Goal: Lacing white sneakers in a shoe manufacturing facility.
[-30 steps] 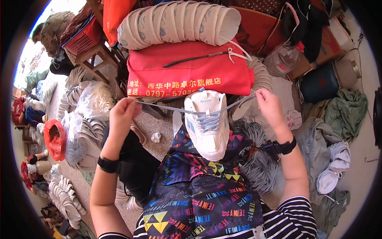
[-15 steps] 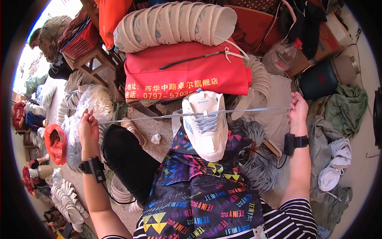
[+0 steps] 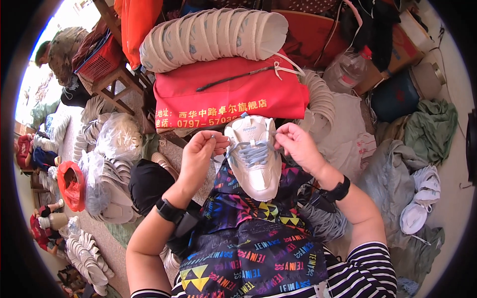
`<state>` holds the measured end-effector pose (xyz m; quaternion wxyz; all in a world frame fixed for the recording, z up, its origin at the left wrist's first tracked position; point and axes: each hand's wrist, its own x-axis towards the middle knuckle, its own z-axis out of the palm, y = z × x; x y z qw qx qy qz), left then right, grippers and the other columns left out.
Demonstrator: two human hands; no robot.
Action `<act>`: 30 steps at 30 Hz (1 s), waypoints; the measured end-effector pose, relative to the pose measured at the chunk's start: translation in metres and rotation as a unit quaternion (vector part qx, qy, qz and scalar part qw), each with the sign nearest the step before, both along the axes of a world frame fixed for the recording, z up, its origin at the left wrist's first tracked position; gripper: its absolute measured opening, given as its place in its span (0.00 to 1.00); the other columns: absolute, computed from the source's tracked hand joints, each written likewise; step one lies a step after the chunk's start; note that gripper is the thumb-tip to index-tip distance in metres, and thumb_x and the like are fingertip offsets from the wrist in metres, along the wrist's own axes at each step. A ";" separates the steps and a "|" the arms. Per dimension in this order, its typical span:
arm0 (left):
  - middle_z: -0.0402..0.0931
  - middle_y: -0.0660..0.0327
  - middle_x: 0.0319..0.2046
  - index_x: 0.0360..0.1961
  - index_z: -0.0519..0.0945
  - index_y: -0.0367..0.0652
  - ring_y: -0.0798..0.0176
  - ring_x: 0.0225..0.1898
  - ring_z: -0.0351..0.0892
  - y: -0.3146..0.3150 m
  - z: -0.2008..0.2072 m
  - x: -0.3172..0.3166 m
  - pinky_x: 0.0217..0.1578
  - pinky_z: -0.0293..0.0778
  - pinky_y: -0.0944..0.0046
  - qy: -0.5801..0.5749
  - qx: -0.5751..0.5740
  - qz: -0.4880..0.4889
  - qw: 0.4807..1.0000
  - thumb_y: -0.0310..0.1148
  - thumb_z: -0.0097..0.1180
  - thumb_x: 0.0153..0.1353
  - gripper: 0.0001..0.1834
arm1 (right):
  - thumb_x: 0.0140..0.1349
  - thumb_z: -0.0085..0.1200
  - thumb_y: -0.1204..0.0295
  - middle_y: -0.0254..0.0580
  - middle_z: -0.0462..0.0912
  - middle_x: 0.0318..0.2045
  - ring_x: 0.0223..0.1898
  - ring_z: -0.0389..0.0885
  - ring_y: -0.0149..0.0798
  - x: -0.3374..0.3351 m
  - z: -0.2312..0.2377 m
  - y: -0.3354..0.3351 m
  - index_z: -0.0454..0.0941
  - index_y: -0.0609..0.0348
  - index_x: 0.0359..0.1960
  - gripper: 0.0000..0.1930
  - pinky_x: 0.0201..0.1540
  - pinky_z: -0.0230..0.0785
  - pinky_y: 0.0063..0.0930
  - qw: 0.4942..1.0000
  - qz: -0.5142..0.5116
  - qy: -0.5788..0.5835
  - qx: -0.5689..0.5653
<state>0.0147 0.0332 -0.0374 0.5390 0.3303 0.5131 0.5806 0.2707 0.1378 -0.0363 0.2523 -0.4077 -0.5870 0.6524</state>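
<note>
A white shoe upper [image 3: 257, 184] lies in front of me over my patterned apron, its toe toward me. A grey-blue shoelace [image 3: 254, 153] is threaded through its eyelets in crossing rows. Left of the tongue, my left hand [image 3: 198, 151] is closed, with a small bit of the lace showing between thumb and forefinger. My right hand [image 3: 302, 149] pinches at the upper right edge of the opening, fingertips against the shoe upper. What lies between those fingertips is mostly hidden, but appears to be the other lace end.
Beyond the shoe, a red cloth [image 3: 198, 99] bears nested shoe uppers [image 3: 213, 37] and a thin dark stick [image 3: 238, 77]. A bundle of grey laces [image 3: 325, 218] lies by my right forearm. Plastic bags [image 3: 119, 136] and more uppers are at left; a person [image 3: 64, 49] is far left.
Both hands have come inward from wide apart to the two sides of the shoe upper. The lace, stretched straight across before, no longer spans between them.
</note>
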 end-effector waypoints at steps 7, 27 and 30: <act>0.80 0.62 0.34 0.44 0.75 0.37 0.79 0.24 0.68 -0.004 -0.001 0.018 0.26 0.65 0.78 0.091 -0.042 -0.034 0.994 0.30 0.46 0.71 0.08 | 0.66 0.56 0.70 0.22 0.76 0.28 0.29 0.70 0.16 0.007 -0.001 -0.004 0.78 0.61 0.36 0.06 0.32 0.64 0.13 0.995 -0.009 -0.057 0.084; 0.74 0.65 0.21 0.29 0.78 0.36 0.73 0.23 0.73 0.000 0.011 0.024 0.24 0.68 0.70 0.206 -0.125 -0.070 0.968 0.28 0.54 0.58 0.05 | 0.56 0.58 0.72 0.41 0.75 0.18 0.22 0.75 0.44 -0.018 0.034 -0.011 0.73 0.57 0.26 0.06 0.29 0.66 0.37 0.804 0.056 -0.248 0.538; 0.74 0.61 0.20 0.28 0.77 0.38 0.63 0.22 0.75 0.003 0.014 0.024 0.23 0.69 0.64 0.424 -0.029 -0.039 0.904 0.28 0.55 0.54 0.04 | 0.55 0.57 0.72 0.40 0.76 0.20 0.28 0.76 0.45 -0.018 0.045 -0.007 0.73 0.56 0.27 0.05 0.38 0.67 0.38 0.770 0.120 -0.264 0.569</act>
